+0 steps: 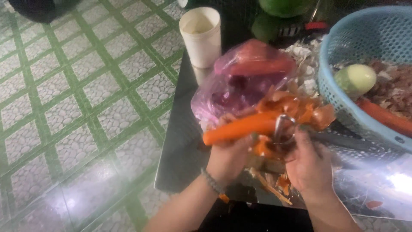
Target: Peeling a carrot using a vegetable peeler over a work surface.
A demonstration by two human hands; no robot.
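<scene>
My left hand grips an orange carrot that lies almost level, its tip pointing left. My right hand holds a metal peeler with its blade against the carrot's right part. Orange peel strips are heaped behind the carrot, and more peelings hang and lie below my hands. A beaded bracelet sits on my left wrist.
A dark tabletop holds a plastic bag of red vegetables, a white cup and a blue mesh basket with a pale round vegetable and a carrot. Green-lined tiled floor lies to the left.
</scene>
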